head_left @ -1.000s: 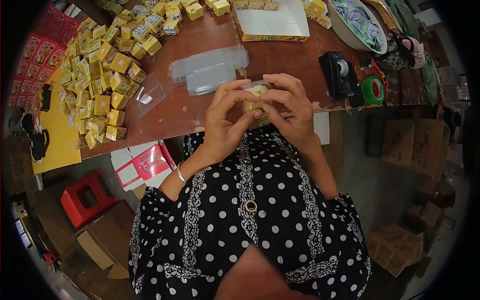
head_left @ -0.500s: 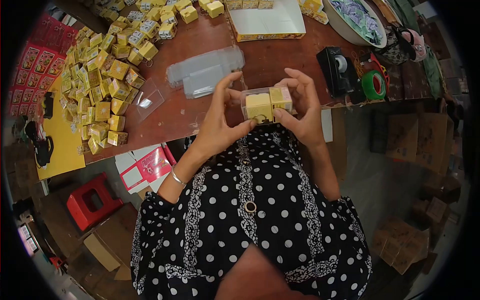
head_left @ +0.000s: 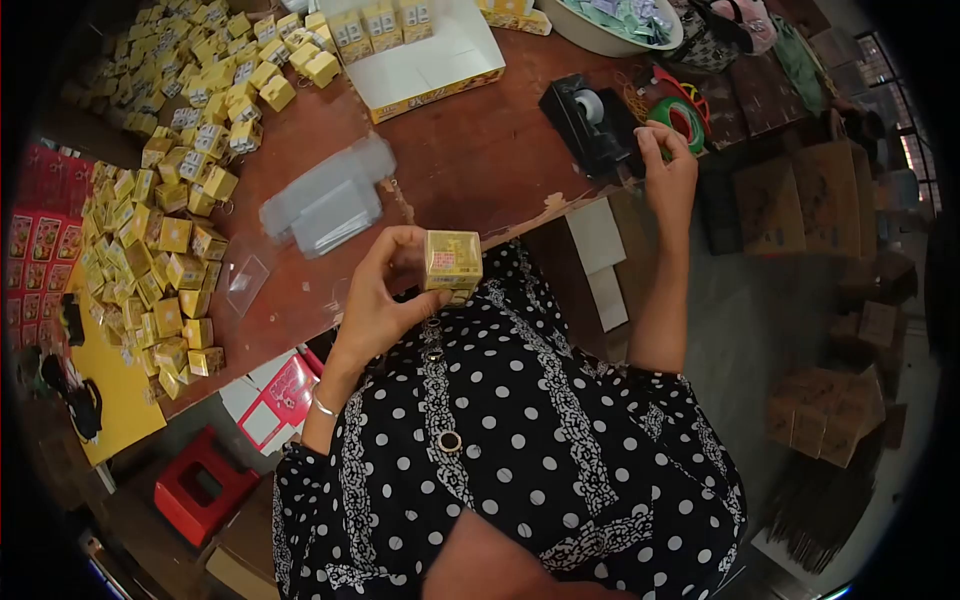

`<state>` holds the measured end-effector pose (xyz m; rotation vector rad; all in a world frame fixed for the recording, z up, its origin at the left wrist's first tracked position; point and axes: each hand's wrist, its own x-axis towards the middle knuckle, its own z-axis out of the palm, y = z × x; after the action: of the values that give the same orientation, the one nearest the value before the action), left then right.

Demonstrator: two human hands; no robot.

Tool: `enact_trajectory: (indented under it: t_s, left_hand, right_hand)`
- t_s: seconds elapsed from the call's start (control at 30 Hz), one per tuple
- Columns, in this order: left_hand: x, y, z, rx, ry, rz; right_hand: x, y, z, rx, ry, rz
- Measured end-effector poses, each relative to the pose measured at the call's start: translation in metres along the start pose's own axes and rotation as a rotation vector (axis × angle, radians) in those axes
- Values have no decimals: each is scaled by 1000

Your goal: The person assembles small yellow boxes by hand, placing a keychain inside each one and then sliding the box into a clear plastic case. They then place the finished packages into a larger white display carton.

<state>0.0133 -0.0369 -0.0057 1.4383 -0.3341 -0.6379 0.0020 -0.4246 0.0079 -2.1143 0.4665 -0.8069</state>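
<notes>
My left hand (head_left: 385, 290) is wrapped round a small yellow printed box (head_left: 453, 256) in clear plastic, held upright just off the table's front edge. Its end panel faces up toward me. Off to the right, my right hand (head_left: 670, 170) is raised beside a black tape dispenser (head_left: 590, 130) with a roll of clear tape in it. The fingers of that hand are drawn together; whether something thin is between them cannot be made out. A roll of green tape (head_left: 680, 120) lies just behind the right fingertips.
Flat clear plastic cases (head_left: 335, 210) lie on the red-brown table (head_left: 470, 150). Many small yellow boxes (head_left: 165, 260) are heaped at left. An open white display carton (head_left: 420, 70) stands behind, near a basin of sachets (head_left: 615, 30). A red stool (head_left: 205, 485) is below left.
My right hand has let go of the yellow box and moved right to the tape dispenser. The left hand keeps the box, now turned end up. The view has swung right.
</notes>
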Motion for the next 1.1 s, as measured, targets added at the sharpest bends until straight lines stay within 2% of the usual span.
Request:
enact_trajectory:
  t_s: [0.03, 0.1, 0.13, 0.17, 0.2, 0.33, 0.4, 0.53, 0.6, 0.63, 0.7, 0.83, 0.9, 1.1]
  left_hand:
    - [2, -2, 2, 17, -10, 14]
    - [5, -3, 5, -7, -19, 5]
    - [6, -4, 6, -28, -20, -10]
    - [7, -4, 7, -28, -18, -11]
    - [7, -5, 7, -1, -22, -7]
    - [7, -2, 8, 33, -22, -19]
    - [8, -3, 7, 36, -17, -19]
    - [9, -3, 7, -6, -20, -38]
    - [9, -2, 8, -1, -20, -35]
    - [9, -1, 8, 6, -22, -36]
    - [8, 1, 9, 13, -21, -38]
    - [10, -3, 8, -13, -44, -18]
    - [9, -1, 8, -26, -40, -21]
    - [9, -1, 8, -48, -40, 9]
  right_hand:
    - [9, 27, -5, -6, 9, -4]
    - [18, 72, -7, -172, -176, -72]
    - [20, 80, -3, -173, -177, -74]
    - [22, 88, 0, -112, -247, 17]
    - [22, 87, 3, -50, -318, 111]
    - [28, 79, 4, 34, -402, 164]
    - [29, 78, 3, 155, -457, 256]
    - [26, 74, 3, 278, -449, 325]
    - [17, 67, 7, 439, -332, 439]
    - [12, 62, 6, 439, -335, 439]
    - [4, 52, 0, 601, -212, 437]
    - [-10, 80, -3, 573, -286, 363]
    - [-20, 80, 3, 664, -208, 346]
    - [-29, 88, 16, 676, -148, 269]
